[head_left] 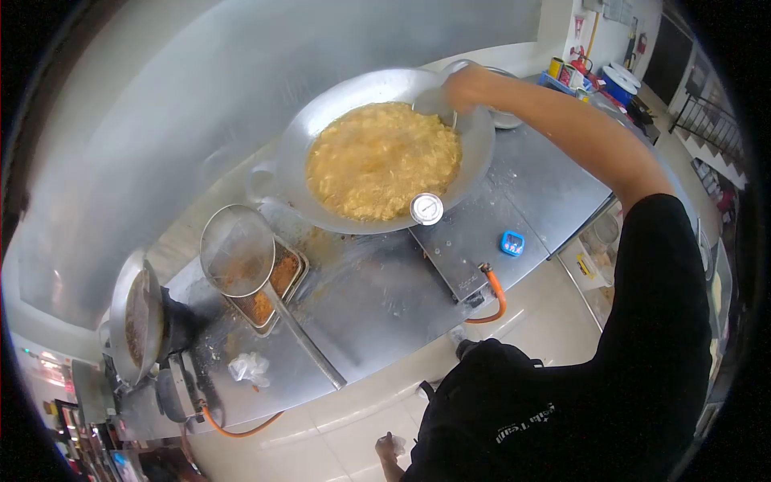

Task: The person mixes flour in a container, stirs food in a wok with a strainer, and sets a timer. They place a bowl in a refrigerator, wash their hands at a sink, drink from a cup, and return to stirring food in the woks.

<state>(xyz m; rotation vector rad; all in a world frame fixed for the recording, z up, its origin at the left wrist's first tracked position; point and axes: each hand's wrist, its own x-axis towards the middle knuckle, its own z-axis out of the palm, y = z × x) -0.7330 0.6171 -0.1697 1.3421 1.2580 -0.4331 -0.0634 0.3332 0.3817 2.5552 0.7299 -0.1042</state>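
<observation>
A steel counter point(377, 305) bearing a wide wok point(480, 149) of bubbling yellow food. We see the right hand point(464, 84) at the wok's far rim, blurred, so we cannot tell its grip. The left hand point(391, 446) hangs low, well apart, its closure also unclear. A thermometer dial point(426, 208) sits on the near rim.

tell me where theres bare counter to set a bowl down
Bare counter lies between the crumb tray and the wok, down to the near edge. More steel lies past the blue timer. Crowded: left end, with strainer, wrapper and second wok.
</observation>
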